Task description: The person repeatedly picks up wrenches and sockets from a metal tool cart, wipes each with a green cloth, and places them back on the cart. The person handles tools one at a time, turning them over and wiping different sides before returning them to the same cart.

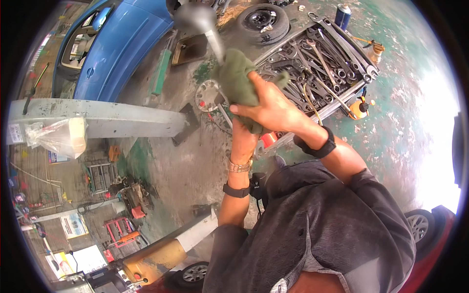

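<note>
A green cloth (238,80) is bunched around the lower part of a long grey metal tool (214,43). The tool slants up and away to the left; its wide rounded head is smeared by motion, so I cannot tell its exact kind. My right hand (269,106) is closed over the cloth from the right, thumb and forefinger pressed on it. Below the bundle, my left hand (244,138) reaches up against the cloth; its fingers are hidden by the cloth and my right hand. Just beyond my right hand lies a metal tray (337,103) full of wrenches (320,61).
A wheel with a tyre (264,24) lies on the floor beyond the tray, near a blue can (343,16). An orange bottle (359,108) stands right of the tray. A grey lift post (137,117) and a blue car (124,44) are at left.
</note>
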The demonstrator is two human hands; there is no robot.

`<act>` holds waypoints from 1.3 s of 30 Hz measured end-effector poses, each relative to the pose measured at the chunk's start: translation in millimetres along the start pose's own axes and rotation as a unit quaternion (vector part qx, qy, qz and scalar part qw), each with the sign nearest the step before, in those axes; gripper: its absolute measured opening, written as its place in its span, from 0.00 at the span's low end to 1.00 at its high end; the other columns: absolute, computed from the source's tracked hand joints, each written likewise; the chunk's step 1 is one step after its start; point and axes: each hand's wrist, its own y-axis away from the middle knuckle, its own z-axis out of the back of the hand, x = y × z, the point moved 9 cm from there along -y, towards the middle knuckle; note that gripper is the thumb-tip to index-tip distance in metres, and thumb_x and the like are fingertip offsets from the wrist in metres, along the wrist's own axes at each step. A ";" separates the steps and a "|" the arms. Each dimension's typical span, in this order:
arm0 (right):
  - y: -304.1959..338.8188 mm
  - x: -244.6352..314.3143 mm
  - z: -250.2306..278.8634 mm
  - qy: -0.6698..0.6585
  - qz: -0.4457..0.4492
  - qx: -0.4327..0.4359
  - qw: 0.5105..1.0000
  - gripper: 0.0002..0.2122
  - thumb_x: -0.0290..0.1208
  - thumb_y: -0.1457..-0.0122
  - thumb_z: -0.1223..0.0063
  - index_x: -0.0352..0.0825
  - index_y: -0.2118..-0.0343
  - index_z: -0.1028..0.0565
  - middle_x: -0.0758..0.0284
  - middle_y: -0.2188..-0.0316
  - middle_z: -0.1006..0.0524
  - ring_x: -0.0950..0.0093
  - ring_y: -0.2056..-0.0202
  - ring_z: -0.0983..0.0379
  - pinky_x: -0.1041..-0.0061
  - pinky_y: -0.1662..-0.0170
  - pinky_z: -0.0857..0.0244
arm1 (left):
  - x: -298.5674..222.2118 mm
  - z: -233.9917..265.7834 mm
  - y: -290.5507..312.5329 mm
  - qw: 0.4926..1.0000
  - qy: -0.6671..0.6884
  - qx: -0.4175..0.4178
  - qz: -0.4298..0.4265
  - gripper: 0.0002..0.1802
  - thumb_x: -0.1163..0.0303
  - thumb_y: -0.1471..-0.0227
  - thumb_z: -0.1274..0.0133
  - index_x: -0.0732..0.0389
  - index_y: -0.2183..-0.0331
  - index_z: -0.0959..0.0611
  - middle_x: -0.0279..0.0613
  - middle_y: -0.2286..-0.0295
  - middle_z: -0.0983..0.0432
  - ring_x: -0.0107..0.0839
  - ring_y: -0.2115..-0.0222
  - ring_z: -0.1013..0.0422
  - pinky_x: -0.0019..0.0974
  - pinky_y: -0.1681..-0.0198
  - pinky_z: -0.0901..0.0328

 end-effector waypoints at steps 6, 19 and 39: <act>-12.7 -5.3 39.2 -0.125 -0.005 -0.148 0.981 0.28 0.30 0.51 0.33 0.27 0.49 0.34 0.60 0.58 0.24 0.73 0.58 0.26 0.76 0.52 0.31 | 9.5 -23.4 21.2 0.979 0.087 0.104 0.152 0.06 0.72 0.39 0.54 0.66 0.63 0.28 0.33 0.78 0.33 0.22 0.79 0.35 0.28 0.75 0.36; 52.3 -52.4 129.8 -0.287 -0.020 -0.297 0.910 0.15 0.28 0.46 0.41 0.27 0.57 0.25 0.64 0.64 0.22 0.75 0.65 0.24 0.77 0.62 0.31 | -7.9 98.6 -20.4 0.818 0.545 -0.176 0.056 0.11 0.62 0.38 0.55 0.61 0.65 0.28 0.28 0.81 0.41 0.25 0.79 0.36 0.37 0.72 0.33; 176.1 -126.1 192.6 -0.285 -0.105 -0.439 0.845 0.15 0.23 0.46 0.44 0.28 0.55 0.28 0.62 0.63 0.23 0.71 0.66 0.24 0.74 0.64 0.28 | 167.7 -78.0 50.4 0.902 0.092 -0.115 0.406 0.10 0.70 0.40 0.56 0.66 0.72 0.30 0.38 0.84 0.33 0.30 0.88 0.33 0.36 0.88 0.36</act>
